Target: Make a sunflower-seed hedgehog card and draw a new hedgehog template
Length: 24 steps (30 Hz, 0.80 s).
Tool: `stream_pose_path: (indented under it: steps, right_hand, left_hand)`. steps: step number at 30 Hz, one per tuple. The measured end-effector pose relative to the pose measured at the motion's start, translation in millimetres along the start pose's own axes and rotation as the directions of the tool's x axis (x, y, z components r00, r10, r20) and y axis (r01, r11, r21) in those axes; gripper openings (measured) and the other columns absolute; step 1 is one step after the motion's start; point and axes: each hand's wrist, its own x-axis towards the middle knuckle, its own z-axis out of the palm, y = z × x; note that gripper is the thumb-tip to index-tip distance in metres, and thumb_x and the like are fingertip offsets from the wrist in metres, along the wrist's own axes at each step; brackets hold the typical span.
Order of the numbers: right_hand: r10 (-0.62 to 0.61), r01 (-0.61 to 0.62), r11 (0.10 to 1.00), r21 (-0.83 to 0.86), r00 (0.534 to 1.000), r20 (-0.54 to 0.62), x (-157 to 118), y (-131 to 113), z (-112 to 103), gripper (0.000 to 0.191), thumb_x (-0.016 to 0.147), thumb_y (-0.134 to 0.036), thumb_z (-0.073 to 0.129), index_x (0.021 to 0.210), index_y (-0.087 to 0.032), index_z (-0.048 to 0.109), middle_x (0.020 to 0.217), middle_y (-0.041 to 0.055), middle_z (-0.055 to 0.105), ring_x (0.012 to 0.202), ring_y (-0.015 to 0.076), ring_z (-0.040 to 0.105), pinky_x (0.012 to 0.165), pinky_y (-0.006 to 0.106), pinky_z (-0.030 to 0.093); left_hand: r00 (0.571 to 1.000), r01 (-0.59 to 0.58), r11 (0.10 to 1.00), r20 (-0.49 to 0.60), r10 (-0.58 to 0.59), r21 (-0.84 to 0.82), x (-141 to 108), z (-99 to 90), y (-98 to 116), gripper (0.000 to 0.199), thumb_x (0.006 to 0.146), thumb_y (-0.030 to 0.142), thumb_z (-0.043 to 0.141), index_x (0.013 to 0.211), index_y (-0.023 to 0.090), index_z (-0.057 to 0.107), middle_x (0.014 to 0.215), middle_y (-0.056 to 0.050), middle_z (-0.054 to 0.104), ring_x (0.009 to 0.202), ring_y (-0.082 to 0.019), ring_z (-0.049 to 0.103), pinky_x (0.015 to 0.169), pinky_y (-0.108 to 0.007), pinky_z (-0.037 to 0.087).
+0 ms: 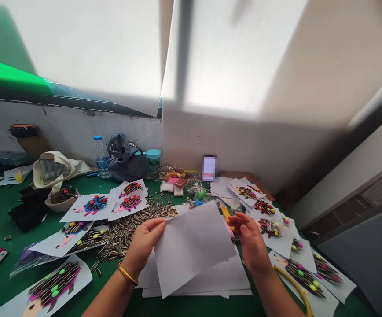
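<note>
The left hand [148, 240] pinches a sheet [191, 246] over the paper stack [225, 281]; the right hand [253, 242], loosely curled, grips nothing. Seeded pictures [305, 277], seemingly finished, line the right side of the green table [178, 308]; the sheet's visible face is blank.

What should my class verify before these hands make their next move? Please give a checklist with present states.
1. Left hand grips the white paper sheet: ok, pinched at its upper left.
2. Right hand free: ok, open beside the sheet's right edge, with nothing visibly grasped.
3. Paper stack underneath squared up: not ok, its edges are uneven.
4. Striped sunflower seeds contained: not ok, they lie loose on the green table.
5. Sheet's underside blank: cannot tell, it faces away.
6. Water bottle capped: ok, its blue cap is on.
</note>
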Motion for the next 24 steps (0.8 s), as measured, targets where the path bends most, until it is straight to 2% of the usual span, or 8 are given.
stream_pose_path:
  steps: [2,4,6,8,11,15,21,24]
  right_hand:
    - [-0.115,0.146,0.925,-0.352,0.988,0.106,3.0,-21.5,-1.3,0.04,0.085,-0.045,0.062,0.121,-0.029,0.059,0.119,0.0083,0.065,0.112,0.0276,0.057,0.094,0.041,0.042]
    - [-0.187,0.388,0.703,-0.596,0.909,0.372,-0.6,-41.5,9.1,0.037,0.085,-0.036,0.062,0.122,-0.031,0.06,0.123,0.0059,0.063,0.117,0.0277,0.053,0.101,0.044,0.033]
    - [-0.175,0.538,0.519,-0.664,0.827,0.534,-7.2,-54.4,27.7,0.036,0.086,-0.028,0.061,0.121,-0.033,0.061,0.119,0.0033,0.066,0.112,0.0254,0.056,0.099,0.043,0.029]
    - [-0.154,0.606,0.436,-0.666,0.779,0.608,-12.7,-58.6,47.3,0.029,0.086,-0.025,0.062,0.115,-0.03,0.063,0.107,0.0031,0.07,0.102,0.0225,0.06,0.095,0.04,0.029]
    - [-0.11,0.639,0.376,-0.671,0.75,0.653,-14.3,-55.3,66.1,0.011,0.086,-0.019,0.06,0.091,-0.026,0.068,0.083,0.0003,0.07,0.085,0.0181,0.06,0.084,0.034,0.03]
    - [-0.086,0.651,0.352,-0.673,0.738,0.669,-11.2,-50.2,70.1,0.012,0.084,-0.014,0.059,0.079,-0.022,0.065,0.074,-0.002,0.068,0.078,0.0155,0.058,0.081,0.033,0.027]
    - [-0.135,0.701,0.298,-0.648,0.703,0.698,-23.0,-37.8,76.6,0.008,0.08,-0.016,0.06,0.074,-0.02,0.061,0.07,-0.0006,0.066,0.074,0.0158,0.054,0.08,0.034,0.025]
    - [-0.154,0.704,0.294,-0.646,0.702,0.695,-28.6,-32.8,80.2,0.007,0.078,-0.017,0.06,0.071,-0.019,0.06,0.07,0.0006,0.066,0.073,0.0159,0.053,0.08,0.034,0.026]
  left_hand:
    - [0.99,-0.077,0.978,0.133,0.052,0.194,-3.4,2.5,2.8,0.028,0.072,0.044,0.073,0.084,0.018,0.076,0.085,-0.007,0.073,0.076,-0.021,0.064,0.064,-0.027,0.047]
    - [0.964,-0.184,0.924,0.244,0.104,0.335,-8.2,7.4,4.3,0.023,0.078,0.04,0.067,0.083,0.019,0.076,0.088,-0.007,0.073,0.082,-0.022,0.064,0.07,-0.028,0.048]
    - [0.933,-0.281,0.864,0.329,0.145,0.417,-12.7,11.6,4.8,0.02,0.082,0.035,0.062,0.085,0.021,0.075,0.088,-0.005,0.073,0.085,-0.021,0.064,0.075,-0.029,0.048]
    - [0.903,-0.359,0.815,0.39,0.18,0.456,-15.7,13.2,5.0,0.018,0.084,0.032,0.059,0.085,0.022,0.075,0.086,-0.004,0.072,0.084,-0.02,0.064,0.076,-0.029,0.047]
    - [0.864,-0.445,0.755,0.454,0.219,0.481,-16.6,11.1,5.5,0.018,0.086,0.028,0.057,0.085,0.023,0.073,0.083,-0.003,0.071,0.081,-0.018,0.064,0.075,-0.027,0.047]
    - [0.826,-0.53,0.678,0.492,0.275,0.51,-16.7,9.6,7.4,0.018,0.09,0.026,0.054,0.089,0.024,0.072,0.086,-0.002,0.07,0.082,-0.017,0.063,0.075,-0.027,0.047]
    - [0.668,-0.739,0.302,0.593,0.45,0.603,-31.3,27.5,12.0,0.014,0.088,0.02,0.058,0.09,0.025,0.07,0.09,-0.003,0.069,0.087,-0.021,0.059,0.084,-0.037,0.041]
    - [0.654,-0.748,0.244,0.623,0.428,0.617,-39.0,35.0,13.6,0.013,0.089,0.017,0.055,0.084,0.022,0.066,0.086,-0.002,0.067,0.084,-0.02,0.057,0.082,-0.037,0.04]
